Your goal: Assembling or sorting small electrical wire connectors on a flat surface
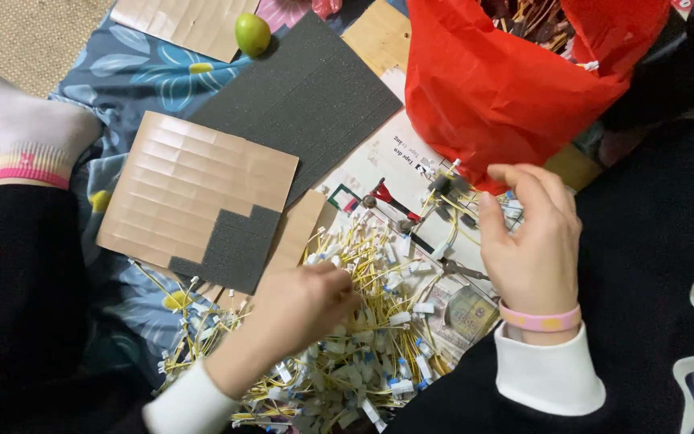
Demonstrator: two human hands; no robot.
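A heap of short yellow wires with white connectors (363, 321) lies on the floor covering between a seated person's legs, spreading from the lower middle of the view up toward a red plastic bag (500, 80). The left hand (303, 301) rests on the heap with its fingers curled down into the wires, pinching among them; which single piece it grips cannot be told. The right hand (533, 241), a pink band at the wrist, is raised just beside the bag's lower edge, thumb and forefinger bent toward each other at a small cluster of wires with grey plugs (447, 197); whether the fingertips actually clamp one is not clear. Small red-handled pliers (387, 199) lie just above the heap on a printed white sheet (387, 157). A banknote (469, 312) lies at the heap's right side, near the right wrist. To the left, a ridged brown card sheet (186, 189) carries a stepped patch of dark grey foam (234, 249), and a larger dark foam sheet (307, 88) lies beyond it. A green round fruit (252, 34) sits at the top, touching another brown card. A foot in a white sock with a pink stripe (30, 128) rests at far left on the blue flowered cloth (134, 68)
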